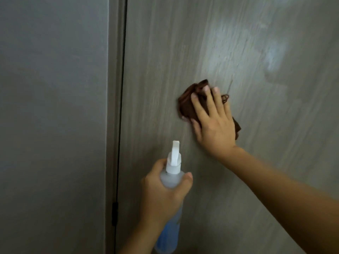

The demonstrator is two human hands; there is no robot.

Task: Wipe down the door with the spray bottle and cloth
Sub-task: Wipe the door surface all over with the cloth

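The grey wood-grain door [238, 43] fills most of the view, with a pale wet sheen on its upper right part. My right hand [212, 121] lies flat on a crumpled brown cloth [185, 101] and presses it against the door near the middle. Lower down, my left hand [163, 195] grips a translucent spray bottle [171, 180] with a white trigger head and blue liquid inside. The bottle's nozzle points up toward the door, just below the cloth.
The grey door frame [115, 88] and a dark gap run down the door's left edge, with a black hinge [114, 213] low on it. A plain grey wall [53, 107] lies to the left.
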